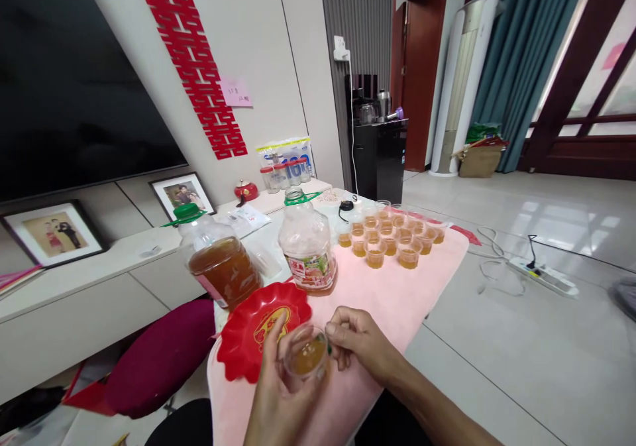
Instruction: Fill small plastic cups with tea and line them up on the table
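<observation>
"What's the left hand (284,398) doing?"

"Curving thumb and fingers around a clear round plastic cup (306,352) of amber liquid (308,361), above the soft pink cloth (368,290), near the red scalloped plate (238,340)."

"And the right hand (362,344)?"

"Curled — thumb pressed to forefinger just beside the cup's rim. Whether it pinches anything, I can't tell."

The wall strip (191,61) repeats the 囍 sign; the packet (275,149) shows blue figures, apparently 180; the note (236,93) and jug label (313,270) are illegible.
</observation>
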{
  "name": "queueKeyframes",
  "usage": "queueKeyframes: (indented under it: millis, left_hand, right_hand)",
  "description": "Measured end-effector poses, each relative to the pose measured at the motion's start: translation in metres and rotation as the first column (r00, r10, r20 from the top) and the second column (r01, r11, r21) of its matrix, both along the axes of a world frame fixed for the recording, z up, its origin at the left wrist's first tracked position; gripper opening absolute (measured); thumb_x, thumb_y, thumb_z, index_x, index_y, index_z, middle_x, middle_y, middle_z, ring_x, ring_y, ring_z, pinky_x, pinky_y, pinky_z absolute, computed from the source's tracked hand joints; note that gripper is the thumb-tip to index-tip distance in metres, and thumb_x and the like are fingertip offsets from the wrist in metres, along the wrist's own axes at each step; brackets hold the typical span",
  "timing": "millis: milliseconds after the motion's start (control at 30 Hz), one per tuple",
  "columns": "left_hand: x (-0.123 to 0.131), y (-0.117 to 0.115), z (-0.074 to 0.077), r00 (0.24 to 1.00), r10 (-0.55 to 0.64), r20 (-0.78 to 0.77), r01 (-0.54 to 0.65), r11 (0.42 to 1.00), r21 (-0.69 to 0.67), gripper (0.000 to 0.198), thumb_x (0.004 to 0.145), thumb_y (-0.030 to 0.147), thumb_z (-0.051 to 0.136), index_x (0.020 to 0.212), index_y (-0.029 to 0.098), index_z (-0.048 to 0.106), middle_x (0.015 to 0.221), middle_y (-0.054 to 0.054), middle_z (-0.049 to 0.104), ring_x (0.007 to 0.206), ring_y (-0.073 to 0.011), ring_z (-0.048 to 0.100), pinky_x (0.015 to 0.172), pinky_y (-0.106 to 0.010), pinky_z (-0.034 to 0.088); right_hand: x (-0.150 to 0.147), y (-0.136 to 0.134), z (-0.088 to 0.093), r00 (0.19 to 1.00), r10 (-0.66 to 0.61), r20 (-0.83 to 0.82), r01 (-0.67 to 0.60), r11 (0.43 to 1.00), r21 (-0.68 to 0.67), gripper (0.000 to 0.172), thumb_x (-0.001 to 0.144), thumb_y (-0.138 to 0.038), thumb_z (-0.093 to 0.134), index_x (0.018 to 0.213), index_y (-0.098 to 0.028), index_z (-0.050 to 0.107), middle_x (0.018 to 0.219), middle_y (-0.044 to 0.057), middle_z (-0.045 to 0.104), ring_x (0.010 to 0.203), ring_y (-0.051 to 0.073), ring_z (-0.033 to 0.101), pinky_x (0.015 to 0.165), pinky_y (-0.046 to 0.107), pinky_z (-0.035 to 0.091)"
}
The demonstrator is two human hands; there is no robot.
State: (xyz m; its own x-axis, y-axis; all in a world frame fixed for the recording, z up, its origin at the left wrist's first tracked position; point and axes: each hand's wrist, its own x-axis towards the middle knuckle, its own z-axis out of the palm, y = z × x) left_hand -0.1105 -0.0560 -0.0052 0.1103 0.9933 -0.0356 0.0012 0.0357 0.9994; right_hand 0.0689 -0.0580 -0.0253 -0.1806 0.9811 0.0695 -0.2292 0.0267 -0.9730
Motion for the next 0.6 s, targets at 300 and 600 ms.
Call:
queueKeyframes:
  millis: [300,600]
  left_hand:
    - [0.015,-0.010,-0.042,0.985,-0.170,0.007,0.170,0.985,-0.003,0.111,0.073,0.035,0.085,0.159,0.026,0.016,0.142,-0.015,0.062,0.132,-0.0254,0.065,0.111,-0.034,0.058]
    - [0.031,-0.012,-0.046,0.974,-0.218,-0.064,0.221,0.973,0.061,0.110,0.075,0.038,0.082,0.161,0.027,0.015,0.162,-0.017,0.044,0.154,-0.0284,0.044,0.129,-0.047,0.041]
  right_hand:
    - [0.019,-0.018,-0.003,0.999,0.017,-0.043,-0.026,0.974,-0.224,0.041,0.102,-0.048,0.068,0.079,-0.016,0.056,0.058,-0.009,0.053,0.042,0.005,0.045,0.043,0.017,0.038]
    - [0.043,-0.022,-0.001,0.988,-0.132,-0.086,0.102,0.951,-0.291,0.033,0.101,-0.031,0.071,0.077,-0.016,0.054,0.058,-0.010,0.049,0.043,0.004,0.041,0.042,0.015,0.035]
